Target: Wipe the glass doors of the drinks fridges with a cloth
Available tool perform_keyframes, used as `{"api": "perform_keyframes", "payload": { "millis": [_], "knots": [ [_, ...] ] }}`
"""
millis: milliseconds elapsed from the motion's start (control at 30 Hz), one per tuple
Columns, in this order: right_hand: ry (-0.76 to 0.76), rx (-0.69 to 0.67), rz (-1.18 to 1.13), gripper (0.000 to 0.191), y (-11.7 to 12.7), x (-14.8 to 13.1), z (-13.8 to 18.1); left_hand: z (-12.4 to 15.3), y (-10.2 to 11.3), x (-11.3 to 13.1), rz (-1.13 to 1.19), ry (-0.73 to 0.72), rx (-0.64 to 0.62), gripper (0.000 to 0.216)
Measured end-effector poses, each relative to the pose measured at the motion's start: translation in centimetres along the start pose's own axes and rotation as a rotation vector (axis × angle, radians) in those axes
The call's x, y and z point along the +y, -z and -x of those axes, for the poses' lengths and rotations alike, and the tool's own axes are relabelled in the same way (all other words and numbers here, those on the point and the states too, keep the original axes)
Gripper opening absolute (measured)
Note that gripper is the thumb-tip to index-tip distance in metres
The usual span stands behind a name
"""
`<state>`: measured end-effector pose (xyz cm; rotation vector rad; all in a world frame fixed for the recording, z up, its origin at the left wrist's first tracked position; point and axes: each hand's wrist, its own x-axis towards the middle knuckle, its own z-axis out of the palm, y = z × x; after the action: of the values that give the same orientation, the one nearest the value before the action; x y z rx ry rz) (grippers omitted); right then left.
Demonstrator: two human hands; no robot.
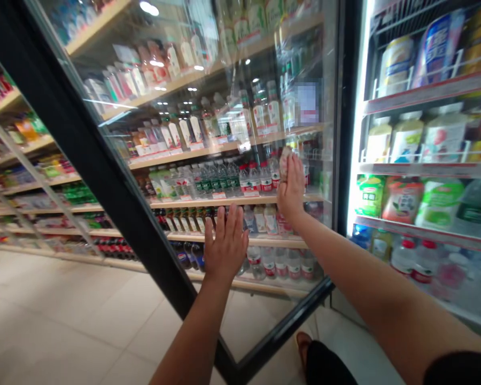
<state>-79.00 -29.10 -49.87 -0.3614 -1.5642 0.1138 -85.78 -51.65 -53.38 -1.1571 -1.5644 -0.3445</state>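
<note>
A glass door with a black frame stands swung open in front of me. My left hand lies against its pane, fingers stretched out and slightly apart, holding nothing. Higher and to the right, my right hand presses a crumpled, light-coloured cloth against the glass. Part of the cloth is hidden by the fingers. Shelves of bottles show through the pane behind both hands.
On the right is a lit drinks cooler with bottles, pouches and cans on its racks. More stocked shelves run along the left. Pale floor tiles lie below, and a foot in a sandal shows under the door.
</note>
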Motion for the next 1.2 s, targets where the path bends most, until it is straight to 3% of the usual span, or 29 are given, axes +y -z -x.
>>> {"api": "perform_keyframes", "payload": {
  "millis": [133,200,333,400,567,633,700,833,900,1000,1100,1200],
  "knots": [
    [-0.052,0.020,-0.027,0.080,0.2,2.3,4.7,0.0,0.0,0.0,-0.045,-0.020,0.014,0.079],
    [-0.092,0.015,-0.005,0.080,0.1,2.9,3.4,0.0,-0.1,-0.1,-0.066,-0.030,0.020,0.078],
    [-0.140,0.021,0.076,0.080,-0.3,3.7,-2.8,0.1,-0.2,-0.2,-0.025,-0.015,0.024,0.077],
    [-0.119,0.030,0.090,0.079,-0.2,4.3,-3.3,0.1,-0.2,-0.2,0.007,-0.004,0.012,0.078],
    [-0.118,0.078,0.053,0.075,0.6,7.0,3.6,0.1,0.1,0.0,-0.060,-0.021,0.007,0.078],
    [-0.145,0.090,0.067,0.074,0.7,8.0,4.8,0.1,0.1,0.0,-0.073,-0.023,0.000,0.078],
    [-0.178,0.104,0.080,0.072,0.6,8.8,3.2,0.1,0.1,-0.1,-0.060,-0.016,-0.009,0.079],
    [-0.209,0.103,0.084,0.068,0.0,9.1,-3.3,0.1,0.0,-0.2,-0.033,-0.003,-0.007,0.079],
    [-0.188,0.100,0.080,0.068,-0.2,9.2,-4.3,0.2,-0.1,-0.1,-0.033,0.000,0.005,0.077],
    [-0.191,0.124,0.061,0.070,-0.3,10.4,-1.4,0.2,-0.2,0.0,-0.061,0.006,0.026,0.077],
    [-0.323,0.174,0.026,0.066,-0.1,13.3,2.2,0.1,-0.3,0.1,-0.065,0.009,0.028,0.075],
    [-0.494,0.234,0.012,0.059,0.0,16.4,1.1,0.1,-0.3,0.3,-0.036,0.018,0.046,0.071]
  ]
}}
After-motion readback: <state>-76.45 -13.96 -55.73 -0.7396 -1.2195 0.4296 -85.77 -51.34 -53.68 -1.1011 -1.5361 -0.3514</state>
